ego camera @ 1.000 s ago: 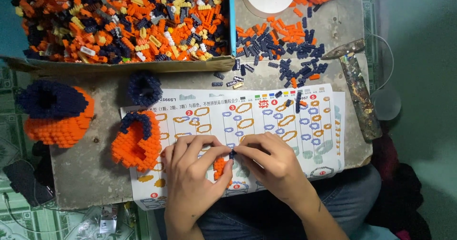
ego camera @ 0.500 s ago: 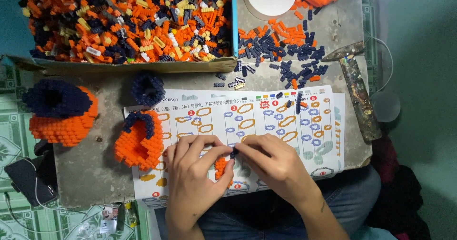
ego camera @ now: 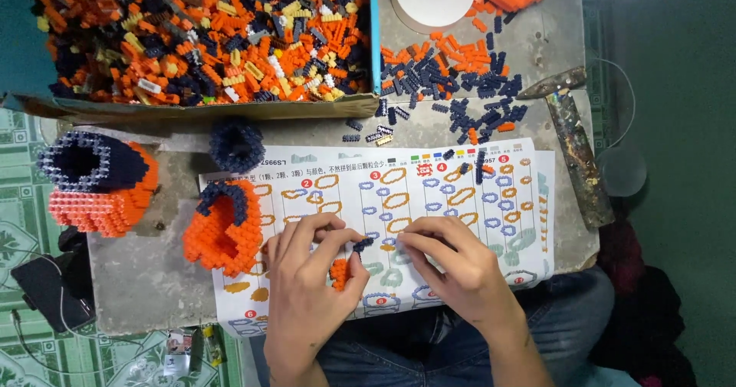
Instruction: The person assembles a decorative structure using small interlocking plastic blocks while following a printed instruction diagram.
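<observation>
Barely anything has moved since the earlier frames: both hands stay pressed together over the instruction sheet [ego camera: 429,203], and only the view has slid slightly, so the brick models sit a little lower and further right than before. The left hand [ego camera: 310,279] lies on the near edge of the sheet with its fingers curled, thumb and forefinger pinched on a small orange brick piece [ego camera: 340,272] that shows between them. The right hand [ego camera: 460,268] meets it from the other side, fingers bent and closed on a tiny dark-blue brick [ego camera: 363,243] held at the fingertips, just above the orange piece and touching it or very near it; which one I cannot tell.

Just left of the sheet, overlapping its edge, stands an orange brick model with a dark-blue rim [ego camera: 222,230]. Farther left of the sheet sits a larger orange and dark-blue model [ego camera: 96,184], and a small dark-blue brick ring [ego camera: 236,143] lies just beyond the sheet's far left corner. Beyond the sheet's far edge is a cardboard tray [ego camera: 192,109] heaped with mixed orange, dark and yellow bricks, and beside it a loose scatter of dark-blue and orange bricks [ego camera: 452,88]. A hammer [ego camera: 575,149] rests off the sheet's right edge.
</observation>
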